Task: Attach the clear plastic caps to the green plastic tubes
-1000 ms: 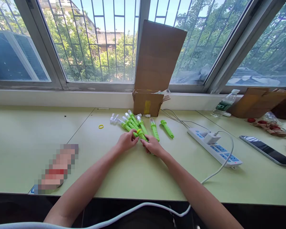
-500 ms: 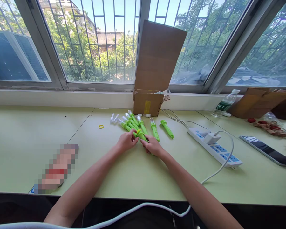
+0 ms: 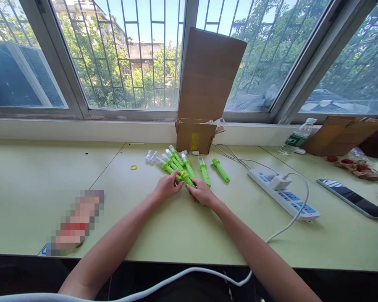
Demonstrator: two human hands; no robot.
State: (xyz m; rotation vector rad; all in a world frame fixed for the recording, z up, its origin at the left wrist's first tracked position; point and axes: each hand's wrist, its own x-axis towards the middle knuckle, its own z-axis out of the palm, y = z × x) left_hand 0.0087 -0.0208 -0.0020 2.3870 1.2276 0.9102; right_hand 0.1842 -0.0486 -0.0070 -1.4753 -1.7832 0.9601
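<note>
Both hands are on one green plastic tube (image 3: 187,179), held tilted low over the table. A yellow ring (image 3: 183,173) sits around its upper end. My left hand (image 3: 166,187) pinches at that ringed end with thumb and forefinger. Wrapped around the lower part is my right hand (image 3: 202,193), whose fingers hide the tube's bottom. Just beyond lie several green tubes with clear caps (image 3: 174,159). To the right are a capped green tube (image 3: 204,173) and an uncapped green tube (image 3: 221,170). A loose yellow ring (image 3: 134,167) rests on the left.
Loose clear caps (image 3: 151,156) lie behind the tubes. An open cardboard box (image 3: 195,136) stands by the window. A white power strip (image 3: 283,195) with cables, a phone (image 3: 353,198) and a water bottle (image 3: 298,136) are on the right. A blurred item (image 3: 75,224) lies front left.
</note>
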